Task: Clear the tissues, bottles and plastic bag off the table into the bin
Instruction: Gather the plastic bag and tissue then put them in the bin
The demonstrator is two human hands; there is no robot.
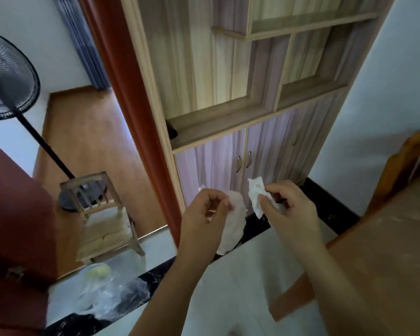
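My right hand [290, 209] pinches a crumpled white tissue [256, 194] in the air in front of the cabinet doors. My left hand [204, 212] is closed on a pale plastic bag [233, 226] that hangs down below it over the floor. Both hands are raised side by side, a short gap between them. On the floor at lower left lies a clear plastic bag [109, 292] with something green and something dark inside; whether it lines a bin I cannot tell. The wooden table [386, 251] edge is at the right.
A wooden cabinet [243, 151] with two handled doors stands straight ahead. A small wooden chair [102, 214] and a black standing fan [7, 76] are at the left. A red door frame [136, 112] runs diagonally. A wooden chair back [403, 166] shows at the far right.
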